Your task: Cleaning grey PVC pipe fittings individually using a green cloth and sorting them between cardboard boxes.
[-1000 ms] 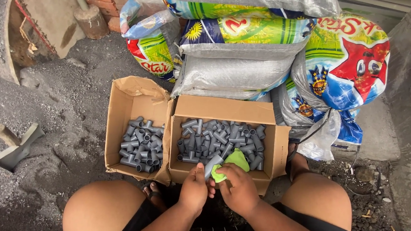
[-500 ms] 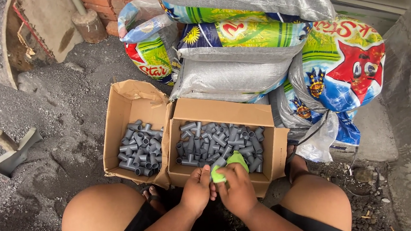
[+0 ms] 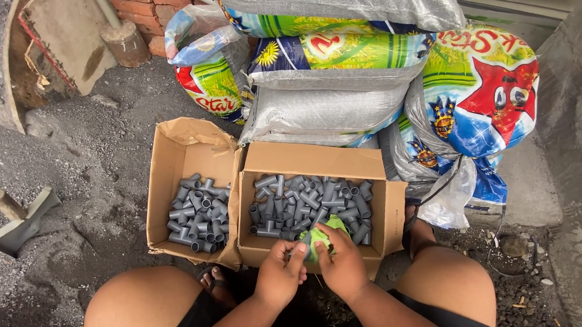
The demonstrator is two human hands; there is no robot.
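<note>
Both hands meet over the near edge of the right cardboard box (image 3: 284,158), at about 6 o'clock in the view; between them sits a small green cloth (image 3: 320,234), bunched into a wad; the left hand (image 3: 281,276) pinches its near-left side with thumb and fingers pressed together on it, and the right hand (image 3: 343,267) grips it from the right, fingers curled over the top; whether something is wrapped inside the cloth cannot be told. The wad lies at 12 o'clock from both sets of knuckles, touching the fingertips of each hand, neither hand clearly nearer; its long axis, as far as it has one, runs roughly from 7 to 1 o'clock. Just beyond it, inside the box, lies a heap of grey pipe fittings (image 3: 307,199), short tubes pointing every way; the nearest ones sit right under the cloth. At 9 o'clock from the hands stands the left cardboard box (image 3: 185,146), touching the other, with its own heap of grey fittings (image 3: 196,213); at 12 o'clock, stacked sacks (image 3: 341,106) rest against the boxes; bare knees flank the hands on dark gravel ground (image 3: 89,169).
</note>
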